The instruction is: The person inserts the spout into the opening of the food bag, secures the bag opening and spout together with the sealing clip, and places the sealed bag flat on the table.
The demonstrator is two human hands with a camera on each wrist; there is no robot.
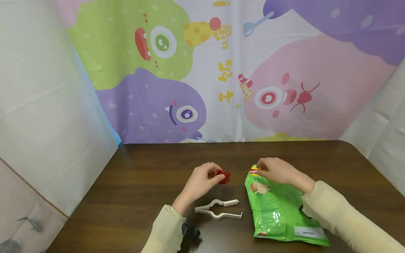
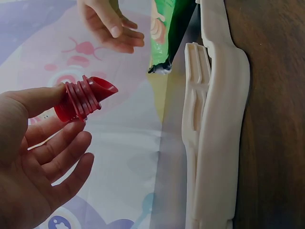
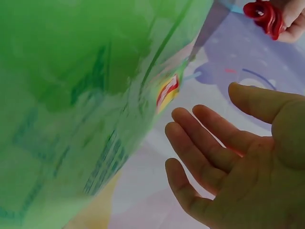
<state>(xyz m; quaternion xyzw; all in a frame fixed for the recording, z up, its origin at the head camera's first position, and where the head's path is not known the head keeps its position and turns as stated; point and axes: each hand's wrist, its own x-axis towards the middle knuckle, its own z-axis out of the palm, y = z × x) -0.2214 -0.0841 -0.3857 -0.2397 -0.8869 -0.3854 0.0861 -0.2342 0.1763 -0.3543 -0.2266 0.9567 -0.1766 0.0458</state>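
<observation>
My left hand [image 1: 202,181] pinches a red plastic spout piece [image 2: 83,100] between thumb and forefinger, above the table. Ribbed rings circle its body, and one end is cut at a slant. On the right, my right hand [image 1: 280,171] hovers over the upper end of a green snack bag [image 1: 272,207]. Its fingers [image 3: 209,162] are loosely bent with nothing between them, apart from the bag in the right wrist view. A white plastic bag clip [image 1: 218,211] lies spread on the table between my left forearm and the bag.
The dark wooden table [image 1: 142,168] carries all of these. A printed cloth [image 1: 227,116] with cartoon creatures hangs along its back edge, and pale cloth [image 1: 47,88] hangs at the left side. A black strap mount [image 1: 190,233] sits at my left wrist.
</observation>
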